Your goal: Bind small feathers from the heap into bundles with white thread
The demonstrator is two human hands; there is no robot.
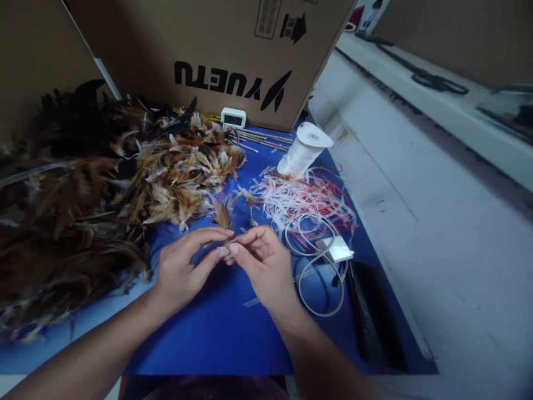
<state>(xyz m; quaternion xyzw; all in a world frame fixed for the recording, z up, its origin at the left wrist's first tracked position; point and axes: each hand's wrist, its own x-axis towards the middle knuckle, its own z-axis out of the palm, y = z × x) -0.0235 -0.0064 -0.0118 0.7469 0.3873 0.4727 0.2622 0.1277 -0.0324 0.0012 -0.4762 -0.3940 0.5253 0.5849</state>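
My left hand (183,269) and my right hand (266,264) meet over the blue tabletop, fingertips pinched together. Between them is a small feather (231,242), brownish and thin; the fingers cover most of it. Just beyond my left fingertips shows a brown feather tuft (222,214), and I cannot tell whether it joins the held piece. Another loose feather (250,198) lies on the table past my right hand. To the left spreads a large heap of brown, tan and black feathers (179,178).
A cardboard box (208,33) stands at the back, behind a small white digital display (234,118) and thin sticks (266,137). On the right are a white spool (302,150), tangled white and red strips (308,200), a cable (306,300) with a white adapter (338,249), and a wall.
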